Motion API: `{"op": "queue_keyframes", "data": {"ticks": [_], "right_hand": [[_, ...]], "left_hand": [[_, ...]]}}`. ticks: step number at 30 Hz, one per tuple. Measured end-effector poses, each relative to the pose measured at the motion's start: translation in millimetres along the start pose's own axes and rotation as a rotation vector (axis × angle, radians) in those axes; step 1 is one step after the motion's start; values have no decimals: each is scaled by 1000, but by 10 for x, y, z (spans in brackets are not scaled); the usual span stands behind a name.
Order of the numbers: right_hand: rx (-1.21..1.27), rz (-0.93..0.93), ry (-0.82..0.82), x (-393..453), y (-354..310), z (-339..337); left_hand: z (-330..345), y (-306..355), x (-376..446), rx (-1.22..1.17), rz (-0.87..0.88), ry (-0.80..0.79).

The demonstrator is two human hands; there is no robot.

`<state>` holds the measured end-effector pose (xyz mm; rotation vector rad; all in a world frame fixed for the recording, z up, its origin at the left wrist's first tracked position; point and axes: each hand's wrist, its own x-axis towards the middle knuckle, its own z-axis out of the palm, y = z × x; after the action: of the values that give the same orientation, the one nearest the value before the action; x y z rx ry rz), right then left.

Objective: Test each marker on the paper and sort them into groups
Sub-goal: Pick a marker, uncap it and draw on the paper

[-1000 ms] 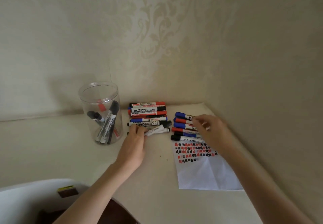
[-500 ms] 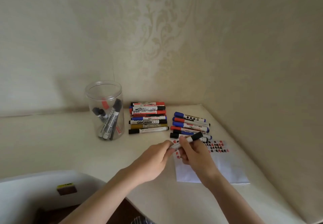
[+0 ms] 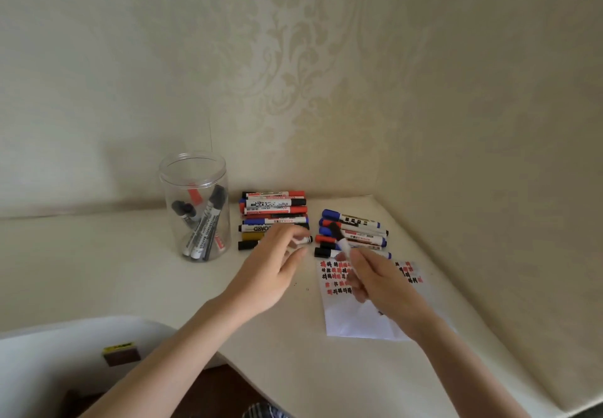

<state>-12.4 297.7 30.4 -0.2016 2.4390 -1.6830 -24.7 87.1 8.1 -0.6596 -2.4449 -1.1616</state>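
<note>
Two bare hands are seen over the cream bench [image 3: 98, 271] in the head view. A black-capped white marker [image 3: 339, 238] is gripped by the curled fingers of the right hand [image 3: 378, 282], above the white sheet of paper [image 3: 359, 323] marked with red and black scribbles. The left hand [image 3: 270, 271] is held with fingers loosely spread; whether the small dark piece at its fingertips is pinched cannot be told. "WHITEBOARD MARKER" is read on a pen inside the clear plastic jar [image 3: 195, 209]. "BOARD" is legible in the left marker pile [image 3: 274, 212]; the right marker pile [image 3: 354, 230] lies just beside the paper.
</note>
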Motion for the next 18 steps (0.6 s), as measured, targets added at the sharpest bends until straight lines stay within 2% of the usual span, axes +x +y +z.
{"op": "queue_keyframes", "data": {"ticks": [4, 6, 8, 10, 13, 14, 18], "right_hand": [[-363, -133, -100, 1, -104, 46], [-422, -171, -109, -16, -164, 35], [-369, -153, -19, -25, -177, -26], [-215, -86, 124, -40, -164, -96], [322, 76, 195, -61, -134, 3], [430, 98, 204, -68, -123, 88], [337, -8, 205, -96, -74, 364]], "left_hand": [[-43, 77, 90, 321, 289, -88], [-36, 69, 84, 429, 356, -145], [-47, 37, 30, 422, 317, -181], [-61, -10, -33, 391, 231, -167], [-15, 21, -95, 302, 112, -170], [24, 64, -99, 275, 87, -184], [139, 175, -89, 183, 33, -238]]}}
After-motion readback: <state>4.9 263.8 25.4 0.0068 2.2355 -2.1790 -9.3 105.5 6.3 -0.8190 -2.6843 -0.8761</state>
